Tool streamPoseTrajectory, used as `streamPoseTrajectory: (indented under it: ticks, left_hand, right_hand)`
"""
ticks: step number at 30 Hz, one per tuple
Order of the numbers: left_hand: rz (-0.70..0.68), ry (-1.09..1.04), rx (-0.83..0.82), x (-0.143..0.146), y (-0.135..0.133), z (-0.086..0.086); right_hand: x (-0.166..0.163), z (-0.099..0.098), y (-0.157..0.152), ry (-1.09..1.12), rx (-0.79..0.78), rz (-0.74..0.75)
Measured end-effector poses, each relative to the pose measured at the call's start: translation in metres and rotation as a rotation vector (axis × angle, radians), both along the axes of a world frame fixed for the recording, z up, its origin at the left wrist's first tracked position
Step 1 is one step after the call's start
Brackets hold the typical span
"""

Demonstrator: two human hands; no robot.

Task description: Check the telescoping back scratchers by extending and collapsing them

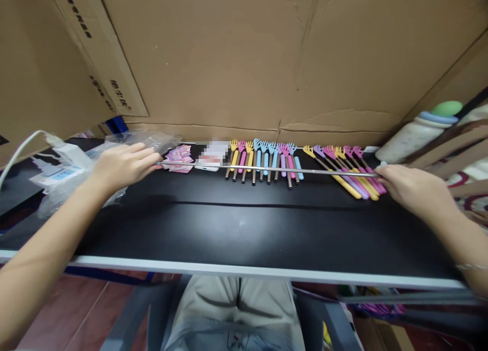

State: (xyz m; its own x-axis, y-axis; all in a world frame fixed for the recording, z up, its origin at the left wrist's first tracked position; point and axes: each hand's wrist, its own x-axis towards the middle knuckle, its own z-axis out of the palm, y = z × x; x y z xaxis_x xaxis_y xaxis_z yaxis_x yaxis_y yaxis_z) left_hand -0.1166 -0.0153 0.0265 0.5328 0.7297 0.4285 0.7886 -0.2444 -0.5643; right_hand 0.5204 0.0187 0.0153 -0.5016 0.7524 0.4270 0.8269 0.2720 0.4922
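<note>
A long, thin telescopic back scratcher (pixel 274 170) is drawn out level above the black table, stretched from hand to hand. My left hand (pixel 127 164) is closed on its left end, where a bit of light blue shows by the fingertips. My right hand (pixel 415 188) grips the right end, which its fingers mostly cover. Behind the rod lies a row of short back scratchers (pixel 263 160) with yellow, pink, blue and purple claw heads. Nearer my right hand, a slanted group of back scratchers (pixel 348 173) with coloured handles rests on the table.
Pink printed cards (pixel 178 158) and a stack of clear packets (pixel 211 158) lie along the back. On the left are a white power strip (pixel 63 174) and crumpled clear plastic (pixel 148 139). A white bottle (pixel 414 135) leans at the right. Cardboard walls (pixel 229 51) enclose the table (pixel 244 239).
</note>
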Motion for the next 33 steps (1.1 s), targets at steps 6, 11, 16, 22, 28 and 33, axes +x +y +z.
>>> streamPoseTrajectory:
  ticks: [6, 11, 16, 22, 28, 33]
  left_hand:
    - [-0.010, -0.002, 0.112, 0.003, -0.015, 0.011]
    - [-0.127, 0.053, 0.223, 0.005, -0.019, 0.016]
    - [-0.128, -0.019, 0.233, -0.001, -0.014, 0.012]
    - [-0.141, -0.050, 0.168, -0.003, -0.011, 0.004]
    - [-0.194, -0.078, 0.029, 0.015, -0.001, -0.012]
    - [-0.351, -0.045, 0.009, 0.078, 0.003, -0.017]
  right_hand:
    - [0.027, 0.002, -0.002, -0.031, 0.118, -0.108]
    - [0.031, -0.005, -0.005, -0.066, 0.290, 0.041]
    - [0.031, -0.010, -0.005, -0.102, 0.261, 0.107]
    - [0.037, -0.016, -0.001, -0.052, 0.042, -0.017]
    - [-0.008, -0.013, -0.008, 0.011, -0.040, 0.155]
    - [-0.104, -0.008, -0.016, 0.025, -0.012, 0.359]
